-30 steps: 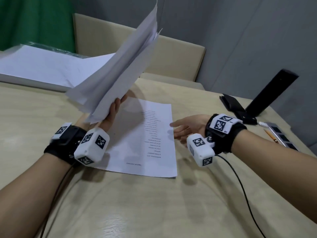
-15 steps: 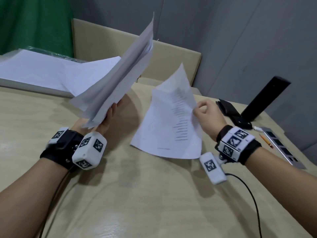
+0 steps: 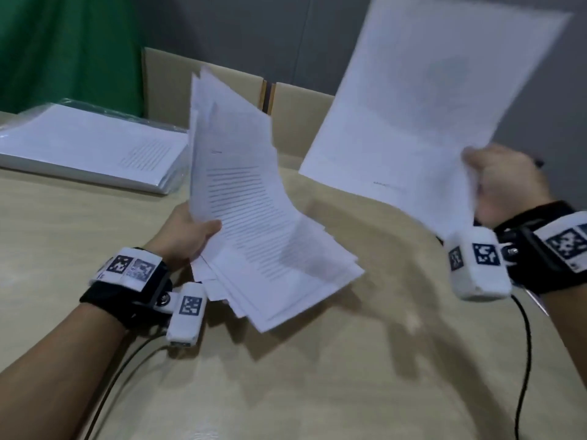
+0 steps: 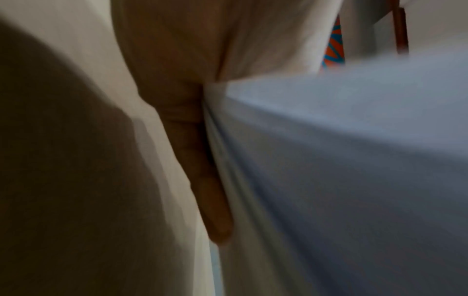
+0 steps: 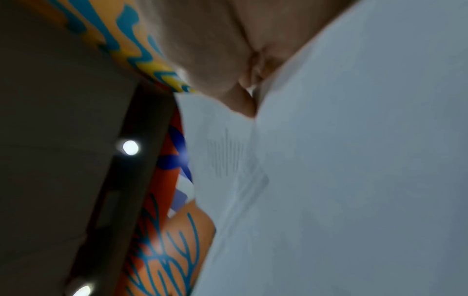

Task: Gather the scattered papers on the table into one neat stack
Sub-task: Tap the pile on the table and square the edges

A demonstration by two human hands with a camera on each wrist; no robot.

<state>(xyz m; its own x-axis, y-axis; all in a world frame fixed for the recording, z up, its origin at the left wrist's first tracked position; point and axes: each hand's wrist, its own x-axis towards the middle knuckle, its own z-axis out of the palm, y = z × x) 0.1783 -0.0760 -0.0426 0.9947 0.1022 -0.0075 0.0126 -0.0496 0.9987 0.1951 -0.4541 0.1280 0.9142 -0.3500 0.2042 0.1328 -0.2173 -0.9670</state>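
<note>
Two lots of paper are up off the counter [image 3: 95,217] at this moment. The left hand [image 3: 184,233] grips a fanned bundle of printed sheets [image 3: 254,223] at its near-left corner, thumb on top and, in the left wrist view, at least one of the fingers [image 4: 202,180] pressed flat against the underside. The bundle tilts up and leans away from the hand, its edges stepped and uneven, probably so that its face stays free to take another sheet.

To the right of the bundle, and apart from it, the right hand [image 3: 505,185] pinches a single sheet [image 3: 428,106] by its lower right corner, fingers curled tight on it. The sheet hangs upright and high, likely lifted so that it can swing over onto the bundle without snagging its edges. Blur makes its print unreadable.

Behind and left of the bundle a clear plastic folder [image 3: 152,182] lies flat on the counter with a thick pile of white sheets [image 3: 95,144] in it, the top one printed. Whether that pile counts among the scattered papers cannot be told.

As a judgement, the gathering is near its end; squaring the uneven edges remains.
</note>
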